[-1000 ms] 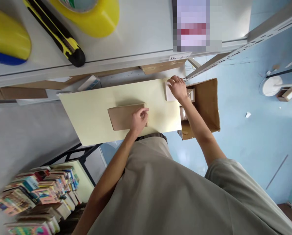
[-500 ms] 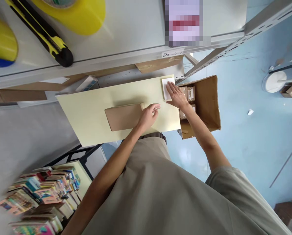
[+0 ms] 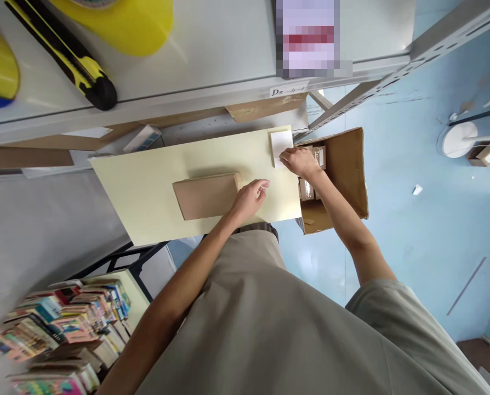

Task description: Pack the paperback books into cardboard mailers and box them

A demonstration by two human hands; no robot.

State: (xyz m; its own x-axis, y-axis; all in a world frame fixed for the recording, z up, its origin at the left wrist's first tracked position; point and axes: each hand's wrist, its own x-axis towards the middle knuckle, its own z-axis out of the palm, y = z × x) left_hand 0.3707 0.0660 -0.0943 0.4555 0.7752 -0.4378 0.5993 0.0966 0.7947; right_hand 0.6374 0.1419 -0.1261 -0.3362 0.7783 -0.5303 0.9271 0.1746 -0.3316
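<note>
A flat brown parcel point(image 3: 206, 196) lies in the middle of a pale yellow tabletop point(image 3: 146, 186). My left hand point(image 3: 251, 197) rests on the table against the parcel's right end, fingers loosely spread and holding nothing. A small white sheet of paper point(image 3: 280, 144) lies at the table's far right corner. My right hand point(image 3: 301, 162) has its fingertips pinched on the sheet's near edge.
Above the table, a grey shelf point(image 3: 228, 60) carries a yellow-black utility knife point(image 3: 70, 57) and yellow tape rolls point(image 3: 125, 22). An open cardboard box point(image 3: 347, 170) with small cartons stands on the blue floor to the right. Stacked books point(image 3: 64, 323) fill the lower left.
My left hand slid off the parcel's top to its right end. My right hand pressed flat on the white sheet, then curled its fingers onto the sheet's near edge.
</note>
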